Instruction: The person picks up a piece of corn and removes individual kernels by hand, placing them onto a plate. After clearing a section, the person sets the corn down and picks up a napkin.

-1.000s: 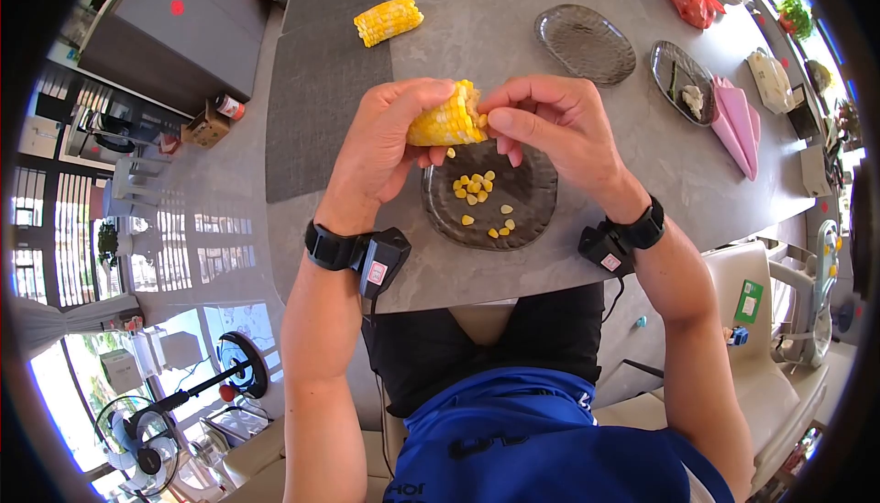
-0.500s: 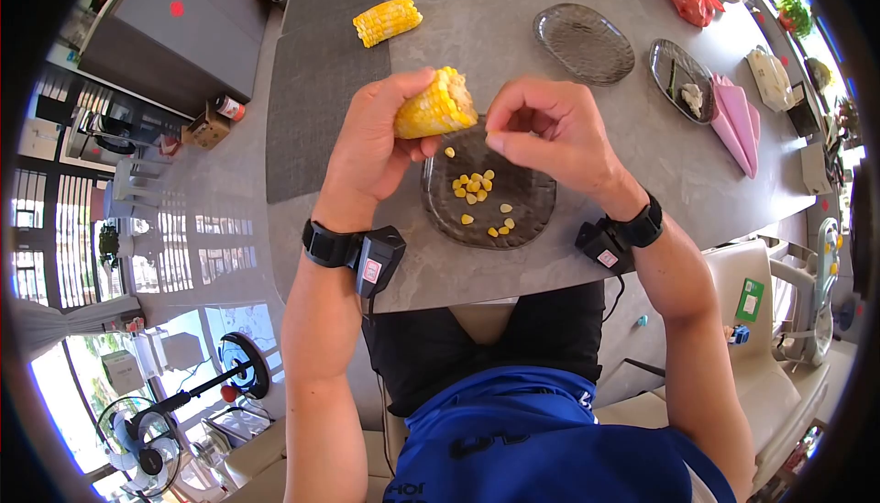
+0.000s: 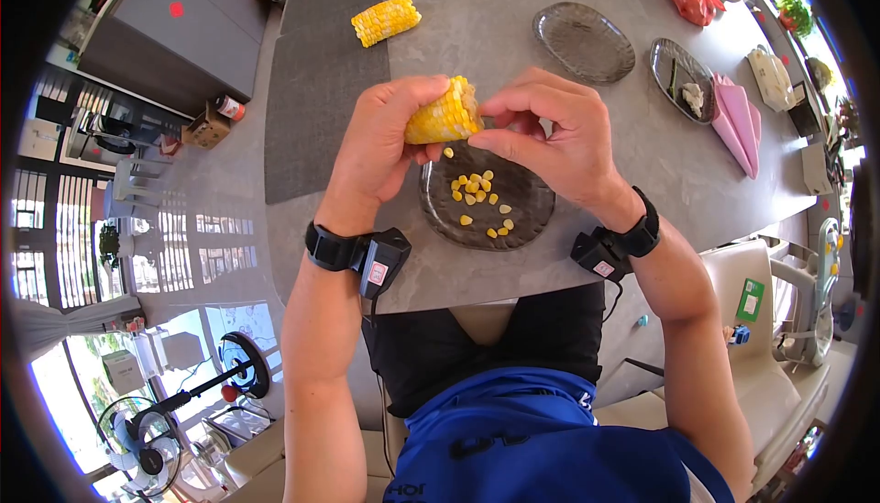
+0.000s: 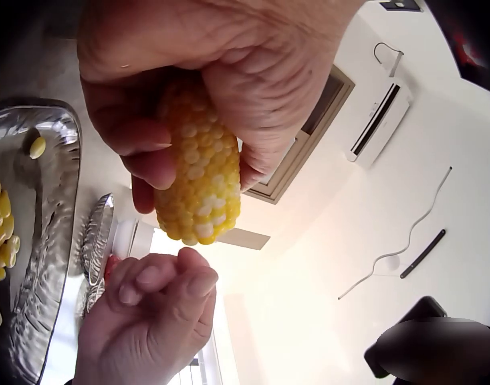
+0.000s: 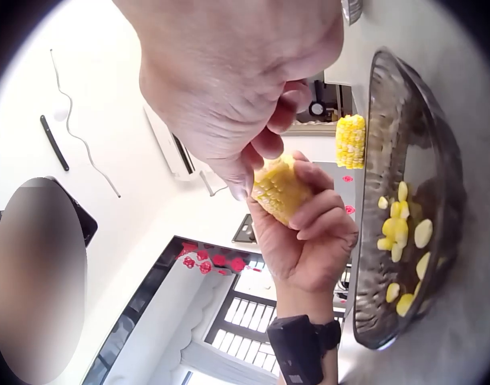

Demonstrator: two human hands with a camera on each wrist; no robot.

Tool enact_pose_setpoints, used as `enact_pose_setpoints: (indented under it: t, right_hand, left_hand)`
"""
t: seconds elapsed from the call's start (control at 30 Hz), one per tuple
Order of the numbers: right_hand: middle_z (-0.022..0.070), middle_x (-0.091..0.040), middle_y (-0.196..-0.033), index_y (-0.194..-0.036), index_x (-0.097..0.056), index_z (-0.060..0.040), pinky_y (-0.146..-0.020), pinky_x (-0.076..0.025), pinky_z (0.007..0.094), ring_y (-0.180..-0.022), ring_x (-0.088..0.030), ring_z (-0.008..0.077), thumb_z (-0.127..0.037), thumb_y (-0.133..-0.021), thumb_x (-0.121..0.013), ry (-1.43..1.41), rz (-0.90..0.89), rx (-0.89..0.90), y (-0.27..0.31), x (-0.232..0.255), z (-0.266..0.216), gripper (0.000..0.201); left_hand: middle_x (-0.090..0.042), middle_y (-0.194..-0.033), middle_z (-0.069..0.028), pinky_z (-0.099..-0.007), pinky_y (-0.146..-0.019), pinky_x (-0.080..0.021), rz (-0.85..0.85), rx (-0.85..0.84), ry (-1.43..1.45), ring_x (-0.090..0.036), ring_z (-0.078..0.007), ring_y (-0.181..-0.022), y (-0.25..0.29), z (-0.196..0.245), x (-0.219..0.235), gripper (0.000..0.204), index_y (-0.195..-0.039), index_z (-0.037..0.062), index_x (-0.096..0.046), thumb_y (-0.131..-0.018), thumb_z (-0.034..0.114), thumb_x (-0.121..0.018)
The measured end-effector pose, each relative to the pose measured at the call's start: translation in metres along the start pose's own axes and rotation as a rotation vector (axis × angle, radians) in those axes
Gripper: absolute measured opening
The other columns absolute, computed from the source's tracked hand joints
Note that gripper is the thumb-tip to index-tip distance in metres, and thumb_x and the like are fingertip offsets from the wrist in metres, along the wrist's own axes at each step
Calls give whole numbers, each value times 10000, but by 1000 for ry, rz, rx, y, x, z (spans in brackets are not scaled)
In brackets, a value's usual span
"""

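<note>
My left hand point(image 3: 385, 127) grips a short piece of corn cob point(image 3: 443, 116) above the plate, with its broken-off end toward my right hand point(image 3: 559, 132). The right thumb and bent forefinger pinch at the rim of that end, where some kernels are gone. In the left wrist view the corn cob point(image 4: 201, 180) points down at the curled right fingers point(image 4: 198, 282). Below, a dark, glassy oval plate point(image 3: 527, 223) carries loose yellow corn kernels point(image 3: 472, 184), several clustered and a few scattered.
A second corn piece point(image 3: 386, 22) lies at the back left by a dark grey table runner point(image 3: 321, 109). Another oval plate point(image 3: 584, 42) stands at the back right. Beyond it are a plate with scraps point(image 3: 680, 81), a folded pink cloth point(image 3: 736, 127) and a red bag point(image 3: 694, 5).
My right hand drew back from the cob, then came back to its end. One more kernel lies on the plate. The left hand tilted the cob away and back.
</note>
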State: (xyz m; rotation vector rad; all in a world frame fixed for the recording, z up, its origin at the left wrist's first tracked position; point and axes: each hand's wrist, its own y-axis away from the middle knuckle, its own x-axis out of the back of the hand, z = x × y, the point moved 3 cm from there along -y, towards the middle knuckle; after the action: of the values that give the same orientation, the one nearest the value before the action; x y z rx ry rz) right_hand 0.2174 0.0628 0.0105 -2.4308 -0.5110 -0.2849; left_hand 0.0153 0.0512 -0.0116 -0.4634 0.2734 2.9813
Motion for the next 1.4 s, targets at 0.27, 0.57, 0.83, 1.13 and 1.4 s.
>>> enact_pose_setpoints:
  t: [0.27, 0.57, 0.83, 1.13, 1.4]
  right_hand:
    - [57, -727, -860, -1015, -785, 6, -638, -503, 252, -738, -644, 85, -76, -926, -784, -107, -91, -119, -1, 2, 5, 120]
    - [5, -709, -864, -1045, -744, 10, -625, -501, 216, -717, -625, 53, -120, -1000, -708, -339, -152, -356, 0, -2, 17, 143]
    - [11, -686, -900, -1059, -676, 5, -670, -511, 219, -758, -615, 57, -123, -1031, -655, -368, -123, -299, 1, -4, 16, 133]
    - [15, -699, -797, -926, -737, 8, -626, -476, 241, -700, -603, 61, -60, -932, -724, -144, -381, -151, -1, -1, 11, 70]
    - [34, -683, -715, -901, -744, -19, -586, -465, 249, -660, -594, 69, -115, -837, -876, 3, -205, -79, 0, 3, 6, 175]
  left_hand:
    - [-679, -746, -10, -199, -457, -430, -24, 14, -21, -567, -63, -535, 3, 3, -1, 317, -916, 43, -749, -994, 341, -670]
    - [-665, -735, -14, -198, -442, -415, -13, 30, -35, -549, -67, -518, 0, -1, 0, 336, -892, 33, -727, -989, 351, -673]
    - [-677, -778, -34, -232, -433, -376, -18, 66, 134, -551, -106, -522, -3, -5, 3, 339, -943, 45, -699, -1003, 373, -642]
    - [-723, -932, -81, -226, -470, -394, -1, 61, 346, -539, -124, -553, -7, -5, 13, 352, -1056, 64, -692, -1042, 400, -587]
    - [-716, -889, -45, -249, -511, -445, 43, 64, 209, -599, -156, -601, -6, -5, 8, 349, -1072, 55, -695, -1050, 389, -597]
